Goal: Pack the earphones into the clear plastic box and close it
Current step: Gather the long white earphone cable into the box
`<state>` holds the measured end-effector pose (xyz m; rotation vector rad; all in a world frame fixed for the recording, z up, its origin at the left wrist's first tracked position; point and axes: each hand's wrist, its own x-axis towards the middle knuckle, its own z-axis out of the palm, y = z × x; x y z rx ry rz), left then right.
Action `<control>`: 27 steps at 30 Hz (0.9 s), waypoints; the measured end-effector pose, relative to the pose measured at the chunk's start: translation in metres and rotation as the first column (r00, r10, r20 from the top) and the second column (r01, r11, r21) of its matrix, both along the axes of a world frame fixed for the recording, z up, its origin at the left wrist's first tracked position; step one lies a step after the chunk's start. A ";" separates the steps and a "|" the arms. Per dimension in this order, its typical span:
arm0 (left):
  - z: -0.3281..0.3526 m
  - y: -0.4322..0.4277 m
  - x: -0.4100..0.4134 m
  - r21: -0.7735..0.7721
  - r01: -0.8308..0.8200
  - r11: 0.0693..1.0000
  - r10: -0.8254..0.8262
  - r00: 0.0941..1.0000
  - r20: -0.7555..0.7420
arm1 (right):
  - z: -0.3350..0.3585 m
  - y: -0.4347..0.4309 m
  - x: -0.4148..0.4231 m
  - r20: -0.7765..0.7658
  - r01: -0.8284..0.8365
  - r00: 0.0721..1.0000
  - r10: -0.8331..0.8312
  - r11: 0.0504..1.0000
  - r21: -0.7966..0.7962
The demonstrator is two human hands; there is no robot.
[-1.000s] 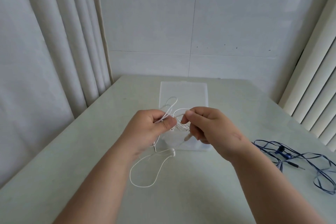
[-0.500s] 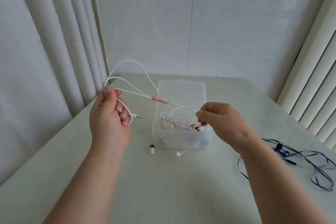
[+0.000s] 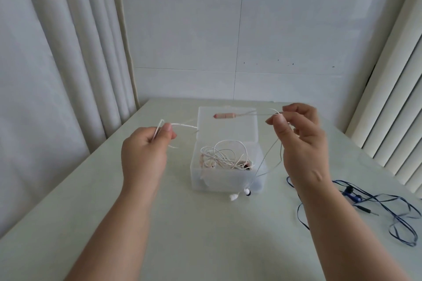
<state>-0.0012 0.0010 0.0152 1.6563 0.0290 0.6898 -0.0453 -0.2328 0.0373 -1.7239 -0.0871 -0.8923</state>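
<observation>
L hand (image 3: 146, 150) pinches the white earphones' cable (image 3: 182, 124). Since 0.5 s ago I've stretched it taut, pink mic (image 3: 225, 116) over the clear box (image 3: 217, 181) mid-table. Buds (image 3: 239, 195) lie outside the box's front wall, so coiling is next. R hand (image 3: 299, 141) pinches the split. Blue set (image 3: 365, 207) sits near the right edge.

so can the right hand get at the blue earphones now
Probably yes: the right hand is close to the blue earphones, which lie uncovered on the table, but it pinches the white cable.
</observation>
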 end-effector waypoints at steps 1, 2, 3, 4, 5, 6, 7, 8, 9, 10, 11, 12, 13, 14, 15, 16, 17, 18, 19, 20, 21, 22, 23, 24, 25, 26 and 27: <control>0.000 0.000 0.000 -0.005 0.011 1.000 -0.011 1.000 -0.024 | -0.001 0.001 0.000 0.014 0.029 0.999 -0.028 0.999 -0.020; 0.001 -0.001 -0.001 -0.027 0.025 0.999 -0.026 0.999 -0.043 | -0.002 0.002 0.001 0.030 0.053 0.998 -0.052 0.998 -0.036; 0.002 -0.002 -0.001 -0.052 0.034 0.998 -0.037 0.998 -0.057 | -0.002 0.002 0.001 0.044 0.078 0.996 -0.076 0.996 -0.053; 0.002 -0.002 -0.001 -0.070 0.040 0.997 -0.045 0.996 -0.073 | -0.002 0.003 0.001 0.053 0.095 0.994 -0.091 0.993 -0.069; 0.003 -0.002 -0.001 -0.084 0.048 0.995 -0.057 0.994 -0.098 | -0.002 0.003 0.001 0.055 0.103 0.994 -0.099 0.992 -0.079; 0.003 -0.001 0.000 -0.098 0.063 0.993 -0.077 0.988 -0.137 | -0.002 0.003 0.000 0.052 0.101 0.994 -0.097 0.992 -0.079; 0.003 0.001 0.001 -0.102 0.082 0.991 -0.101 0.975 -0.198 | -0.002 0.003 0.000 0.047 0.079 0.996 -0.076 0.995 -0.061; 0.003 0.003 0.003 -0.081 0.102 0.992 -0.120 0.955 -0.272 | -0.002 0.003 0.000 0.045 0.034 0.998 -0.033 0.999 -0.026; 0.003 0.005 0.004 -0.022 0.115 0.993 -0.115 0.930 -0.349 | -0.002 0.003 0.000 0.043 -0.030 0.999 0.029 0.999 0.027; 0.002 0.008 0.006 0.099 0.127 0.987 -0.074 0.903 -0.424 | -0.001 0.003 -0.001 0.035 -0.100 0.995 0.097 0.991 0.088; 0.001 0.009 0.007 0.271 0.139 0.953 0.007 0.880 -0.475 | 0.000 0.004 -0.002 0.019 -0.164 0.987 0.162 0.975 0.148; 0.000 0.010 0.007 0.460 0.137 0.877 0.119 0.867 -0.484 | 0.001 0.005 -0.003 0.000 -0.207 0.978 0.211 0.960 0.189; -0.002 0.009 0.005 0.630 0.094 0.771 0.243 0.871 -0.427 | 0.001 0.007 -0.003 -0.019 -0.232 0.970 0.241 0.949 0.213; -0.003 0.008 0.003 0.734 0.032 0.678 0.335 0.876 -0.348 | 0.002 0.007 -0.003 -0.029 -0.251 0.964 0.264 0.941 0.229; -0.003 0.006 0.000 0.770 -0.039 0.637 0.377 0.887 -0.267 | 0.002 0.008 -0.003 -0.038 -0.268 0.958 0.285 0.933 0.241; -0.004 0.004 -0.002 0.743 -0.091 0.663 0.342 0.920 -0.192 | 0.002 0.008 -0.002 -0.051 -0.275 0.954 0.296 0.930 0.245; -0.004 0.001 -0.002 0.666 -0.108 0.738 0.243 0.964 -0.113 | 0.002 0.009 -0.002 -0.070 -0.270 0.953 0.293 0.934 0.236; -0.003 -0.002 -0.003 0.560 -0.062 0.826 0.103 0.994 -0.043 | 0.002 0.010 -0.001 -0.095 -0.251 0.957 0.275 0.944 0.213; -0.002 -0.007 -0.006 0.457 0.046 0.888 -0.046 0.999 -0.011 | 0.002 0.011 -0.001 -0.120 -0.228 0.960 0.251 0.957 0.181; -0.001 -0.013 -0.009 0.391 0.170 0.905 -0.181 0.983 -0.010 | 0.001 0.011 0.000 -0.138 -0.214 0.962 0.235 0.965 0.151; -0.001 -0.020 -0.012 0.364 0.280 0.888 -0.294 0.956 -0.016 | 0.000 0.013 0.000 -0.147 -0.216 0.961 0.234 0.968 0.130; -0.002 -0.027 -0.016 0.381 0.350 0.856 -0.369 0.929 -0.025 | -0.001 0.014 0.000 -0.151 -0.230 0.957 0.246 0.966 0.115; -0.004 -0.033 -0.018 0.426 0.381 0.820 -0.404 0.914 -0.039 | -0.001 0.016 0.000 -0.154 -0.250 0.952 0.264 0.963 0.105; -0.007 -0.037 -0.019 0.468 0.393 0.792 -0.414 0.908 -0.062 | -0.001 0.018 -0.001 -0.159 -0.273 0.945 0.285 0.958 0.094; -0.009 -0.041 -0.018 0.486 0.402 0.776 -0.409 0.907 -0.098 | -0.001 0.020 -0.003 -0.165 -0.297 0.937 0.307 0.951 0.084; -0.012 -0.044 -0.016 0.474 0.427 0.770 -0.413 0.900 -0.141 | -0.001 0.021 -0.004 -0.170 -0.322 0.928 0.331 0.943 0.079; -0.012 -0.046 -0.015 0.451 0.462 0.763 -0.430 0.885 -0.178 | -0.001 0.023 -0.005 -0.173 -0.350 0.917 0.359 0.933 0.082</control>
